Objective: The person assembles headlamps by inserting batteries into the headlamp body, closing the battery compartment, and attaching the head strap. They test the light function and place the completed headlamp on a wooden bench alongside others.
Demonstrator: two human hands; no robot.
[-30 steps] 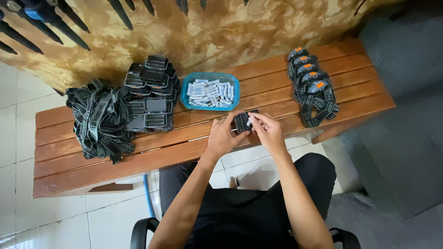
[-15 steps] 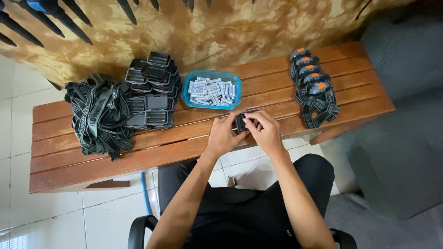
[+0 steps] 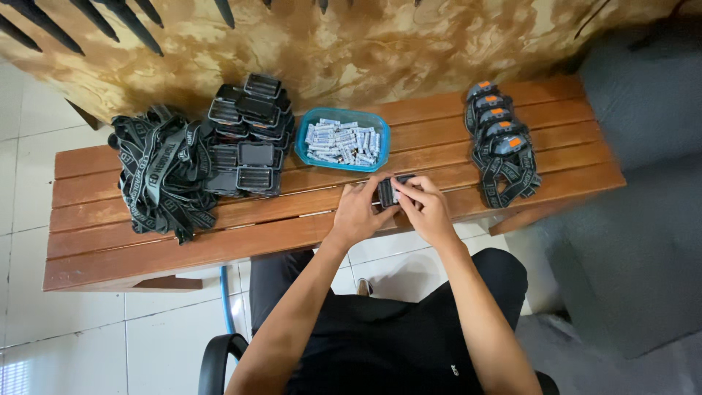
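Wooden slatted bench [image 3: 219, 241] against mottled brown wall, pale tile floor below; left hand [image 3: 362, 212] and right hand [image 3: 424, 208] both closed on small black case [image 3: 387, 192], held just above bench's front slats; case looks light, rigid plastic, likely smooth, best pinched by long edges; blue tray of batteries [image 3: 342, 140] just beyond hands; stack of black cases [image 3: 247, 139] and heap of straps [image 3: 161, 172] to left; finished headlamps [image 3: 501, 143] to right.

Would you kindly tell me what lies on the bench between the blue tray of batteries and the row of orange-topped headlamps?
Only bare wooden bench slats lie between the blue tray and the headlamps, per the head view.
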